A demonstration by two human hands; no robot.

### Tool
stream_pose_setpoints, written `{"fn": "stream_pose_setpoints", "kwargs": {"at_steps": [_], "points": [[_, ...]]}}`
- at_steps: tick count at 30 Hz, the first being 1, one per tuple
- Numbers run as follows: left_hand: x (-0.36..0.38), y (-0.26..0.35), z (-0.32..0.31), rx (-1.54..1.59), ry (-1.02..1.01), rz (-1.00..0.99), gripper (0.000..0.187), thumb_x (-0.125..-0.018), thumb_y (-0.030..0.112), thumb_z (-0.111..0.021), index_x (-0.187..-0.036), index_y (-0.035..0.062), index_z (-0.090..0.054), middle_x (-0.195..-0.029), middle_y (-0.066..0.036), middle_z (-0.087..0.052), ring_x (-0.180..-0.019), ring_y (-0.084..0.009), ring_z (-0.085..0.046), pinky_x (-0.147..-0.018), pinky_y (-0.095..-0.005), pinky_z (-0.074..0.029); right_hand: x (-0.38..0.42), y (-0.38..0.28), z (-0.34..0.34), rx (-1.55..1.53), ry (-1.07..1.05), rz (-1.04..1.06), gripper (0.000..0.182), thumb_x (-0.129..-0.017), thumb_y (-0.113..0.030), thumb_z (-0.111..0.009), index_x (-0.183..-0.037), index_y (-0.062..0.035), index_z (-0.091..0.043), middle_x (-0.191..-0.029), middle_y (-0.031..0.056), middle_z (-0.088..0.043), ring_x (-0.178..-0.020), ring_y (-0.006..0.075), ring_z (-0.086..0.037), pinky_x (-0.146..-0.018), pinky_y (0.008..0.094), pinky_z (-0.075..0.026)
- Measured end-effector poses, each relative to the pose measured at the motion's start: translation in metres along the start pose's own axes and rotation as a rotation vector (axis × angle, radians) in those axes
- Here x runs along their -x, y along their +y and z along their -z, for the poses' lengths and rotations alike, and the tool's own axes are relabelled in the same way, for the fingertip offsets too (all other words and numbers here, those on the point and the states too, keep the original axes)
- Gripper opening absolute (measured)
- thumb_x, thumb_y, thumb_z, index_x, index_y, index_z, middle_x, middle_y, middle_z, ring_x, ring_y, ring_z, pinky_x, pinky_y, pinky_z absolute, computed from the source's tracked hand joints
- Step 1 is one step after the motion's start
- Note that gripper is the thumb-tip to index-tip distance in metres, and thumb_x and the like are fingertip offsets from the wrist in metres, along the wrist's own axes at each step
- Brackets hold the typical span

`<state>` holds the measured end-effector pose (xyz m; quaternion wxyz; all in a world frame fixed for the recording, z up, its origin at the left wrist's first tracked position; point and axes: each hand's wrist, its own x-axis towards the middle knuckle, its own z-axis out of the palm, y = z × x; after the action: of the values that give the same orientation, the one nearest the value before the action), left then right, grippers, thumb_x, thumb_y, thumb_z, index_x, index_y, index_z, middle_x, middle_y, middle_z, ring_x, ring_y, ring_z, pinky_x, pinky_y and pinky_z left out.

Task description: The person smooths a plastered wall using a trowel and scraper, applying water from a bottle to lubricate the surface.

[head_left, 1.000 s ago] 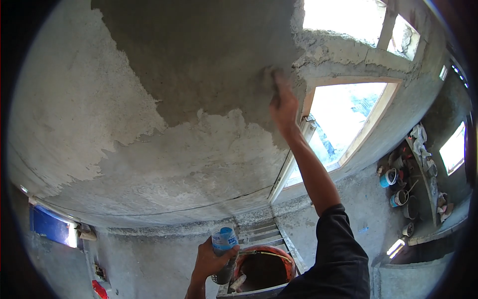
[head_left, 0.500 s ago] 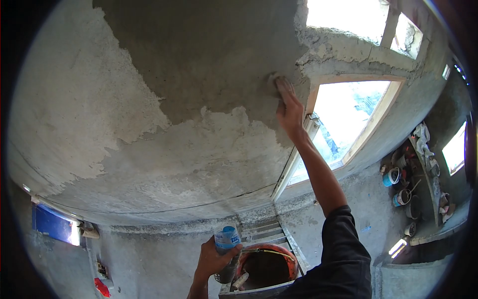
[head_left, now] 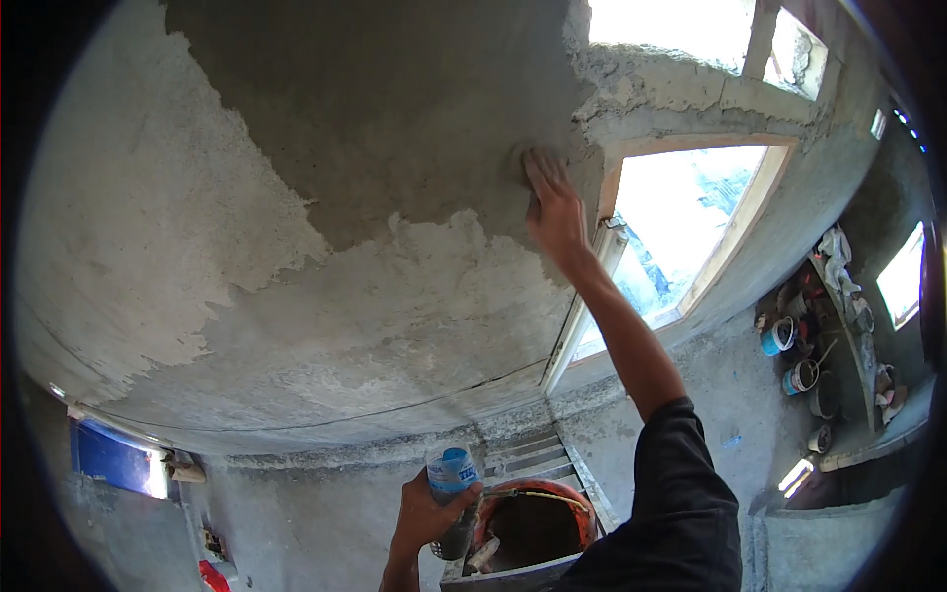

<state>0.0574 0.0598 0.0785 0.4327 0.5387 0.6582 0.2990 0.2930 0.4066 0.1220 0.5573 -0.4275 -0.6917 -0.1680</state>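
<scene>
My right hand [head_left: 555,202] is raised to the wall, its fingers pressed on the dark, damp plaster patch [head_left: 395,109] near the window frame. A small greyish pad, perhaps a sponge, seems to be under the fingertips; they mostly hide it. Low in the view, my left hand [head_left: 426,515] grips a clear plastic bottle [head_left: 453,475] with a blue label and an open, cut-looking top. Just right of that hand sits an orange-rimmed bucket [head_left: 589,521] with dark contents. A tool with a pale handle [head_left: 482,555] rests at its left side.
The bucket stands on a slatted wooden platform [head_left: 528,456]. To the right of my raised arm is a wooden window frame [head_left: 735,232]. Several buckets [head_left: 801,377] and a plank with cloths [head_left: 837,259] lie far right. A blue panel [head_left: 113,457] is at the lower left.
My right hand has shifted slightly left along the damp plaster, fingers still against it. The left hand keeps its hold on the bottle. The view has tilted a little.
</scene>
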Motion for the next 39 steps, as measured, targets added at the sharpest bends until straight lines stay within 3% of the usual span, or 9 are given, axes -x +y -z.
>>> {"fn": "stream_pose_setpoints", "kwargs": {"at_steps": [13, 15, 18, 22, 28, 31, 34, 36, 39], "points": [[0.004, -0.001, 0.004, -0.04, 0.031, 0.046, 0.045, -0.073, 0.035, -0.08, -0.098, 0.0003, -0.064, -0.089, -0.012, -0.069, -0.084, -0.0197, -0.067, -0.079, -0.0338, -0.051, -0.106, -0.005, 0.047, -0.108, 0.503, 0.032, 0.045, -0.082, 0.003, -0.045, -0.126, 0.002, -0.055, -0.121, 0.0216, -0.06, -0.115, 0.0319, -0.058, -0.095, 0.0341, -0.045], [0.004, -0.002, 0.006, -0.042, 0.037, 0.043, 0.045, -0.073, 0.034, -0.08, -0.098, 0.0, -0.064, -0.089, -0.012, -0.069, -0.085, -0.0195, -0.067, -0.079, -0.0337, -0.051, -0.098, -0.012, 0.06, -0.482, 0.383, -0.423, 0.043, -0.083, 0.002, -0.045, -0.125, 0.0057, -0.053, -0.122, 0.0211, -0.06, -0.104, 0.0242, -0.063, -0.087, 0.0295, -0.048], [0.008, 0.0, 0.007, -0.002, 0.036, 0.063, 0.045, -0.074, 0.033, -0.08, -0.099, -0.0008, -0.063, -0.089, -0.012, -0.069, -0.085, -0.0189, -0.067, -0.079, -0.0334, -0.051, -0.102, 0.011, 0.036, -0.275, 0.651, -0.108, 0.042, -0.084, 0.001, -0.046, -0.125, 0.0075, -0.053, -0.121, 0.021, -0.06, -0.095, 0.0173, -0.064, -0.078, 0.0274, -0.05], [0.006, -0.003, 0.005, -0.002, 0.027, 0.043, 0.044, -0.074, 0.031, -0.079, -0.099, -0.0013, -0.063, -0.089, -0.012, -0.069, -0.085, -0.0192, -0.067, -0.079, -0.0333, -0.051, -0.09, 0.011, 0.01, -0.076, 0.231, -0.08, 0.056, -0.075, 0.006, -0.05, -0.129, -0.0045, -0.052, -0.126, 0.0201, -0.056, -0.114, 0.0339, -0.057, -0.095, 0.0385, -0.047], [0.004, -0.002, 0.002, -0.004, 0.025, 0.029, 0.044, -0.074, 0.031, -0.079, -0.1, -0.0008, -0.063, -0.09, -0.012, -0.069, -0.085, -0.0198, -0.066, -0.079, -0.0337, -0.051, -0.017, -0.011, 0.0, -0.134, -0.02, 0.091, 0.053, -0.073, 0.008, -0.049, -0.124, -0.0041, -0.056, -0.126, 0.021, -0.055, -0.116, 0.0354, -0.055, -0.097, 0.0409, -0.046], [0.005, 0.003, 0.003, 0.008, 0.028, 0.037, 0.045, -0.074, 0.033, -0.079, -0.101, -0.0004, -0.063, -0.09, -0.011, -0.069, -0.085, -0.0196, -0.066, -0.079, -0.0338, -0.051, -0.022, -0.018, 0.016, -0.389, -0.014, -0.306, 0.049, -0.075, 0.007, -0.049, -0.122, -0.0028, -0.057, -0.125, 0.0233, -0.056, -0.116, 0.0362, -0.055, -0.097, 0.0387, -0.045], [0.006, 0.003, 0.004, -0.001, 0.019, 0.042, 0.045, -0.074, 0.033, -0.079, -0.1, -0.0001, -0.063, -0.09, -0.011, -0.069, -0.085, -0.0196, -0.066, -0.079, -0.0338, -0.051, -0.07, -0.013, 0.032, -0.415, 0.25, -0.321, 0.047, -0.077, 0.007, -0.048, -0.122, -0.0029, -0.058, -0.123, 0.0253, -0.056, -0.114, 0.0369, -0.056, -0.097, 0.0368, -0.044], [0.006, 0.002, 0.004, 0.01, 0.012, 0.045, 0.045, -0.074, 0.034, -0.079, -0.1, 0.0, -0.064, -0.09, -0.011, -0.069, -0.085, -0.0197, -0.066, -0.079, -0.0337, -0.051, -0.098, -0.005, 0.037, -0.302, 0.474, -0.075, 0.046, -0.081, 0.006, -0.046, -0.124, -0.0036, -0.057, -0.124, 0.0203, -0.058, -0.115, 0.026, -0.058, -0.091, 0.0317, -0.047], [0.006, 0.002, 0.004, -0.023, 0.029, 0.023, 0.043, -0.075, 0.033, -0.078, -0.099, 0.0003, -0.064, -0.088, -0.011, -0.069, -0.084, -0.0198, -0.067, -0.078, -0.0333, -0.051, -0.089, 0.014, 0.013, -0.116, 0.272, 0.058, 0.054, -0.076, 0.009, -0.047, -0.127, -0.0052, -0.055, -0.131, 0.0156, -0.054, -0.122, 0.0327, -0.051, -0.096, 0.0357, -0.047]]}}
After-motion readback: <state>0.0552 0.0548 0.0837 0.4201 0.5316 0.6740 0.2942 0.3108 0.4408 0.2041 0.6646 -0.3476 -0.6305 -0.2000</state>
